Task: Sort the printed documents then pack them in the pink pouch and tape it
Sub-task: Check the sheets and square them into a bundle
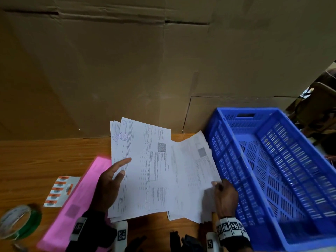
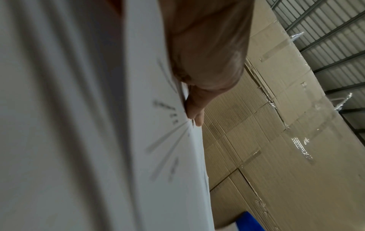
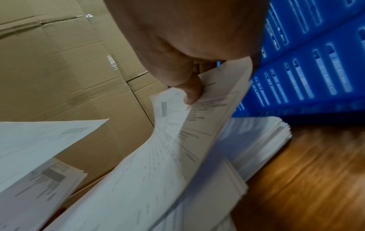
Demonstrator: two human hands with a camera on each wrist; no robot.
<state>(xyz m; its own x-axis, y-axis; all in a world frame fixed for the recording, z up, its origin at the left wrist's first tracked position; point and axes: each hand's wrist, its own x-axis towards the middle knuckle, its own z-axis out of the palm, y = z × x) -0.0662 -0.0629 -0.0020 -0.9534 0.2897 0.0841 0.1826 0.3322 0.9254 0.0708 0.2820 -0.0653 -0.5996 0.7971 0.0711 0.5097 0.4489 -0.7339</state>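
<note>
Cardboard walls (image 1: 112,70) rise behind the wooden table (image 1: 36,157), with a blue crate (image 1: 272,160) on my right. Beside my left arm lies the pink pouch (image 1: 80,193), then the tape roll (image 1: 20,222). My left hand (image 1: 109,182) holds one stack of documents (image 1: 143,168), thumb and a finger spread straight across the top sheet; my right hand (image 1: 224,197) pinches the corner of loose pages (image 1: 196,171) off the second pile. Paper feels light, floppy and slick, so I would grip near edges.
</note>
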